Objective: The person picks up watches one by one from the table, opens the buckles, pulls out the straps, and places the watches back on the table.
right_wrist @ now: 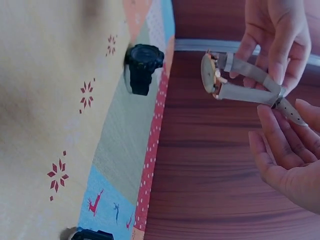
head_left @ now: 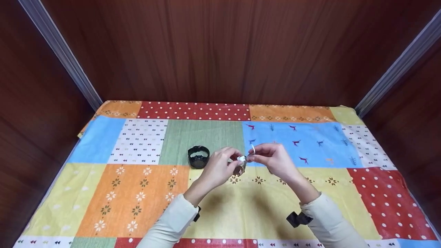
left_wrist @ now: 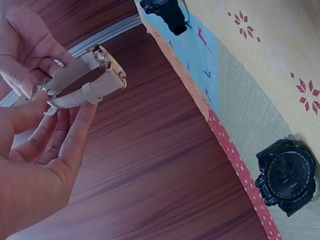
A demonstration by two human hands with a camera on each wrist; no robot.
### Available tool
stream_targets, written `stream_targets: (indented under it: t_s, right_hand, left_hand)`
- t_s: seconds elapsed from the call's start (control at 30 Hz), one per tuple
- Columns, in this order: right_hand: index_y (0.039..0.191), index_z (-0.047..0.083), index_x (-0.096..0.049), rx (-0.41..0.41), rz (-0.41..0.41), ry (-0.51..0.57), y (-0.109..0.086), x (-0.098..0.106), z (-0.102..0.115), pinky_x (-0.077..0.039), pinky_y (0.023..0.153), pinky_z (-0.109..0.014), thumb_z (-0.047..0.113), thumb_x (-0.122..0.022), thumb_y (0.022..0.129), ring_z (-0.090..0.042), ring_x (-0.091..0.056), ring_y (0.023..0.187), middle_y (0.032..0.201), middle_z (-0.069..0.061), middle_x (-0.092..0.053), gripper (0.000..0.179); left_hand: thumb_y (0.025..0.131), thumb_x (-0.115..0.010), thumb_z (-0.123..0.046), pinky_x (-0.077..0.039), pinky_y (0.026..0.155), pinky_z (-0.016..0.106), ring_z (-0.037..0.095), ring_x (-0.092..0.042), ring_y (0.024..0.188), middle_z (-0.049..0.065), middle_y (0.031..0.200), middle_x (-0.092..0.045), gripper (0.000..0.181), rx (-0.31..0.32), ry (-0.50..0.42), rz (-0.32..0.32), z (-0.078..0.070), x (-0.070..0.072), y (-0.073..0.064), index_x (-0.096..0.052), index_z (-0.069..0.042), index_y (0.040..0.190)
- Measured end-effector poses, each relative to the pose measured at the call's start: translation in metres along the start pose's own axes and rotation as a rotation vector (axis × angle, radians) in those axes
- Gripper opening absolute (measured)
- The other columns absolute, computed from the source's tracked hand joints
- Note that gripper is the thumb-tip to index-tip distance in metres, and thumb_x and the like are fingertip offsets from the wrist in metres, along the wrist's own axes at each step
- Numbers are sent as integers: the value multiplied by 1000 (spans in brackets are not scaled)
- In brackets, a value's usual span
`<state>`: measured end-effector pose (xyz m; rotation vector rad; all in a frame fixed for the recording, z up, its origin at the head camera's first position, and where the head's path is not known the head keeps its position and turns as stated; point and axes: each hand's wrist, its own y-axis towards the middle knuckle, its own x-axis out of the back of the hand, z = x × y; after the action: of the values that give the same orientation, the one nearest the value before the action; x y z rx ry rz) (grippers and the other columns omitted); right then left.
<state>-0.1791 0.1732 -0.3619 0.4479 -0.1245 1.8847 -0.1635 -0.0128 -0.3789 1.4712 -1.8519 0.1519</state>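
Your left grip (head_left: 219,164) pinches the round rose-gold watch with the pale strap (right_wrist: 245,93) near its buckle; your right grip (head_left: 275,160) pinches the strap's tip (right_wrist: 293,111). The dial (right_wrist: 208,74) hangs between, nearer your left, right of the black digital watch (head_left: 198,163).

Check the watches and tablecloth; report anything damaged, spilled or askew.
Nothing stands out: a black watch rests on the patchwork tablecloth, no spill shows, and the raised pale-strapped watch has no visible damage.
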Motion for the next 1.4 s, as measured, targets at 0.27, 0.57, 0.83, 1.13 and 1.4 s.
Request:
stream_targets:
  t_s: [0.27, 0.57, 0.83, 1.13, 1.4]
  right_hand:
    - [90, -10, -66, 58, -7, -8, 0, -4, -1, -53, 72, -28, -1, -66, 80, -15, -65, 75, 84, -18, -67, 13]
    - [87, -5, -69, 76, -13, -75, -1, -1, -1, -52, 70, -25, 2, -68, 80, -14, -64, 75, 83, -14, -67, 10]
    - [87, -6, -67, 110, 18, -76, -2, -1, -2, -52, 71, -27, 1, -65, 81, -20, -66, 76, 82, -14, -68, 9]
    - [88, -4, -67, 55, 10, -73, -3, 2, 1, -31, 39, -16, 6, -66, 82, -5, -46, 44, 80, -13, -68, 11]
    - [90, -3, -66, -8, 31, -42, -4, 5, 2, -23, 35, -16, 8, -65, 84, -3, -30, 36, 80, -15, -68, 14]
  left_hand:
    - [83, -67, -15, -48, 73, 28, 16, -59, 82, 3, 87, -62, 12, -17, 16, -29, 0, -2, -1, -65, -5, 89]
    - [85, -64, -15, -47, 72, 33, 23, -60, 81, 5, 86, -62, 9, -55, 74, -11, 0, -3, -2, -65, -6, 86]
    - [85, -64, -13, -47, 68, 30, 18, -59, 78, 5, 83, -61, 7, -97, 96, -3, 1, -3, -3, -64, -5, 83]
    - [85, -63, -11, -48, 70, 29, 19, -60, 79, 5, 85, -62, 7, -79, 68, -14, 1, -4, -3, -65, -5, 85]
    - [86, -62, -12, -48, 70, 26, 16, -59, 79, 5, 86, -62, 8, -36, 29, 9, 0, -4, -4, -65, -5, 88]
